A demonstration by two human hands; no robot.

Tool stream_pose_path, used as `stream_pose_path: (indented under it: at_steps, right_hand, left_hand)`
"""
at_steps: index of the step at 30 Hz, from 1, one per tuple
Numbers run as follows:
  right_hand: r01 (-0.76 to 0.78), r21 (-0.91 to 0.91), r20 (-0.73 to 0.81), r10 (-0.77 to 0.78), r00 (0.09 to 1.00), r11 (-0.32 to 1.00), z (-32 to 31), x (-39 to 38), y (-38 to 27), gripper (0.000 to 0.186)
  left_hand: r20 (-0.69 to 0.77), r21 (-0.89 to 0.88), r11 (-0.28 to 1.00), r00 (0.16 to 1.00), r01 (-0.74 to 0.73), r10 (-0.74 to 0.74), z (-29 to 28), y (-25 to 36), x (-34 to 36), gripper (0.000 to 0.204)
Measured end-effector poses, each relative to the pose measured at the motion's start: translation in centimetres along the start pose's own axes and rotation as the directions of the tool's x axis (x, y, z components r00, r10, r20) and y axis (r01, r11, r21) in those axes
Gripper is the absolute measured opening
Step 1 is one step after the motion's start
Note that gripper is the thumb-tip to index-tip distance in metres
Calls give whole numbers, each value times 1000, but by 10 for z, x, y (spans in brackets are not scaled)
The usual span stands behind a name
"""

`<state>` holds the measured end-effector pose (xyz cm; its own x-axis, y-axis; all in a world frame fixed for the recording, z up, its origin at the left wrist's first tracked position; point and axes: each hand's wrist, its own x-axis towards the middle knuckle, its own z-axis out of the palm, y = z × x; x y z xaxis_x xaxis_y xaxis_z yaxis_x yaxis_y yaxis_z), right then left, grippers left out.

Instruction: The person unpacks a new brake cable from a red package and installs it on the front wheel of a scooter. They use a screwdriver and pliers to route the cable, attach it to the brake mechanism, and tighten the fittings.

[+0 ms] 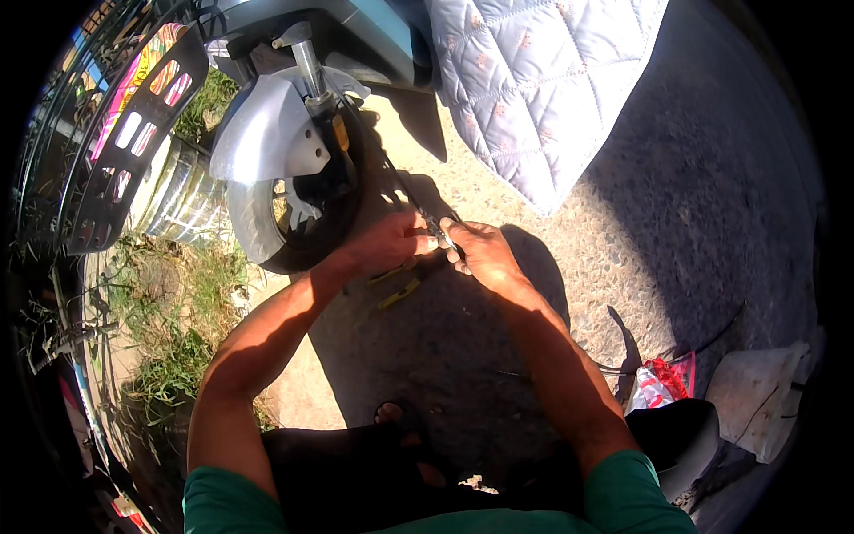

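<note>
In the middle of the view, my left hand [396,240] has its fingers closed at the end of a black cable [391,169] that runs down from the front fork [311,71] of a two-wheeled vehicle. Just right of it, my right hand [480,254] pinches a small metal piece [449,238] at the same cable, with fingertips close to the left ones. The silver mudguard [253,129] and front wheel [267,227] stand to the upper left. Beneath my hands, a yellow-handled tool [400,294] lies in shadow on the concrete.
A pale quilted cover [543,80] hangs at top right. At left are a slotted dark rack [111,191], weeds [178,347] and metal bars. At lower right lie a red-and-white bag [658,383], a dark seat-like object [680,427] and a whitish board [756,396]. My sandalled foot [400,418] is below.
</note>
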<state>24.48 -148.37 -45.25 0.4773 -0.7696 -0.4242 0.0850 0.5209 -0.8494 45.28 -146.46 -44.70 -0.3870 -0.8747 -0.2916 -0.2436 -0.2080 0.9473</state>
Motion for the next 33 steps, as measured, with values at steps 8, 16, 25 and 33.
stream_pose_path:
  at_steps: [8, 16, 25, 33]
  right_hand:
    - [86, -60, 3, -86, 996, 994, -10, 3, 4, 20]
    - [356, -189, -30, -368, 929, 915, 2, 1, 10, 18]
    - [448, -305, -84, -492, 866, 841, 11, -2, 21, 18]
    - [394, -345, -153, -465, 872, 852, 16, -6, 11, 28]
  left_hand:
    - [-115, 91, 996, 993, 18, -8, -7, 10, -17, 22]
    - [-213, 37, 999, 977, 19, -11, 0, 37, -31, 25]
    - [-260, -101, 994, 964, 36, -61, 24, 74, -17, 21]
    - [-392, -57, 998, 920, -13, -10, 21, 68, -8, 15]
